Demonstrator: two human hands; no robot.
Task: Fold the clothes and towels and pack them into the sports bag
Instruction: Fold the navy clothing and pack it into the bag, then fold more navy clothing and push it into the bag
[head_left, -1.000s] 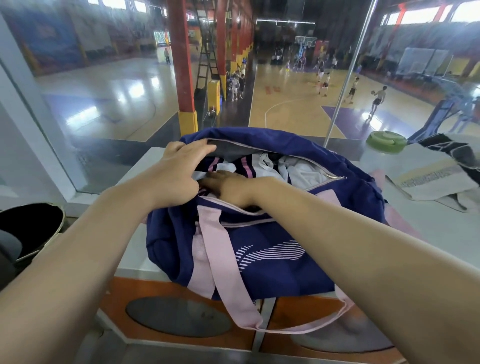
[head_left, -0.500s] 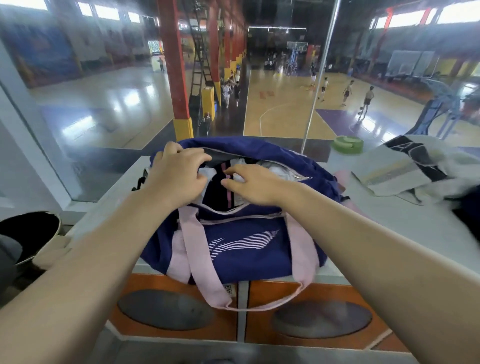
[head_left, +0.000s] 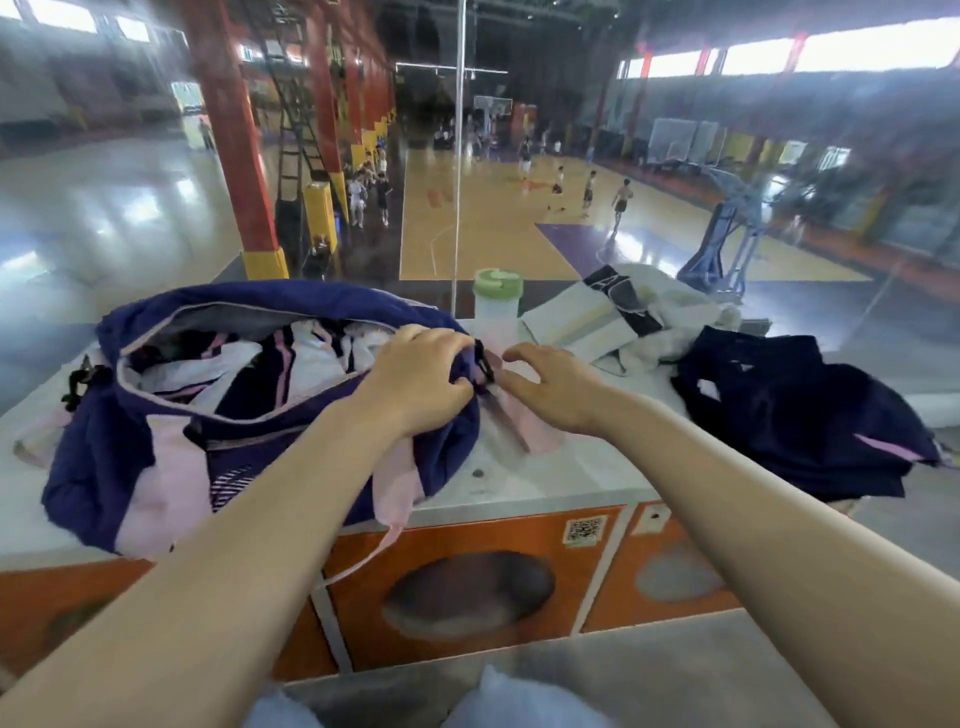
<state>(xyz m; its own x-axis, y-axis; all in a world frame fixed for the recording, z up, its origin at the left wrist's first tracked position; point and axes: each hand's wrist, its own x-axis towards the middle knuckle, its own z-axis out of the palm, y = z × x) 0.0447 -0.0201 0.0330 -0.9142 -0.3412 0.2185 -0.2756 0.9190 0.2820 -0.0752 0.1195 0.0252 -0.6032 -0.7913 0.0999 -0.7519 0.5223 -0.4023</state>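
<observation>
Gripping the bag (head_left: 249, 447) end, mid-frame, with our left hand (head_left: 415, 382), right hand (head_left: 553, 387) loose, we might tug it off the edge.

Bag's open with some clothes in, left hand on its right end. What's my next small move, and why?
Probably reach the right hand over to the dark garment on the counter. The left hand grips the right end of the sports bag, whose mouth gapes, and the right hand hovers open beside it, holding nothing.
</observation>
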